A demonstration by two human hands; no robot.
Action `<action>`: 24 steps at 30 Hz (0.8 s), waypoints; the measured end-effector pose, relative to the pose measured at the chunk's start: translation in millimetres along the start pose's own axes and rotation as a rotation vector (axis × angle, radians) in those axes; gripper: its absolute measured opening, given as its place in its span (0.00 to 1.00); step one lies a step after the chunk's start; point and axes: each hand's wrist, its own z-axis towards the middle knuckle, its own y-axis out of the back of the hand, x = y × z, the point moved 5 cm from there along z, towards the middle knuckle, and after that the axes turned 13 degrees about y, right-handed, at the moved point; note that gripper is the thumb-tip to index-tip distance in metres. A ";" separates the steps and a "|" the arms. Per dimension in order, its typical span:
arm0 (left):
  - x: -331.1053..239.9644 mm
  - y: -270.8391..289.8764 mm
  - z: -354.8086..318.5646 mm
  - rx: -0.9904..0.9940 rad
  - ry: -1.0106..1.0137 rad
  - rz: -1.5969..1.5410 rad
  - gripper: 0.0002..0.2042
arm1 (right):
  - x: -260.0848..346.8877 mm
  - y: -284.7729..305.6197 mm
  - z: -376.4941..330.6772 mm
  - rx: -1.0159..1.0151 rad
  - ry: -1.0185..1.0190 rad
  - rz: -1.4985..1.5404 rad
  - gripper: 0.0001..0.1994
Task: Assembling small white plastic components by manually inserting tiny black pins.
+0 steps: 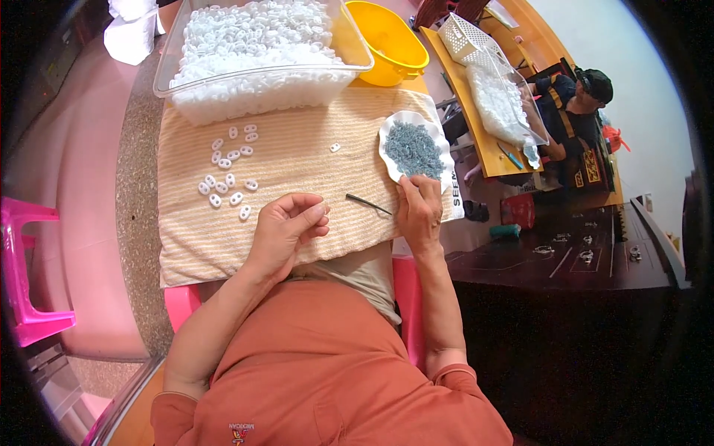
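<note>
My left hand (291, 225) is over the striped cloth with its fingers curled and thumb against the forefinger; whatever tiny thing may be in the pinch is too small to name. At the near rim of a white scalloped plate (388, 154), my right hand (421, 210) has its fingertips drawn together, and I cannot see what is between them. Small blue-grey pieces (413, 150) are heaped on this plate. A thin black rod (368, 204) lies between my hands. Several white two-holed oval pieces (236, 198) are scattered on the left, and a single white piece (335, 147) lies mid-cloth.
Beyond the cloth (297, 156) stands a clear tub (260, 73) full of white pieces, beside a yellow basin (383, 37). Another person (569, 104) sits at a wooden table (487, 141) at the far right. A pink stool (33, 267) stands left.
</note>
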 end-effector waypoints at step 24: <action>6.5 0.8 0.5 0.018 0.012 0.067 0.08 | 9.3 10.4 6.6 -0.138 -0.603 0.812 0.04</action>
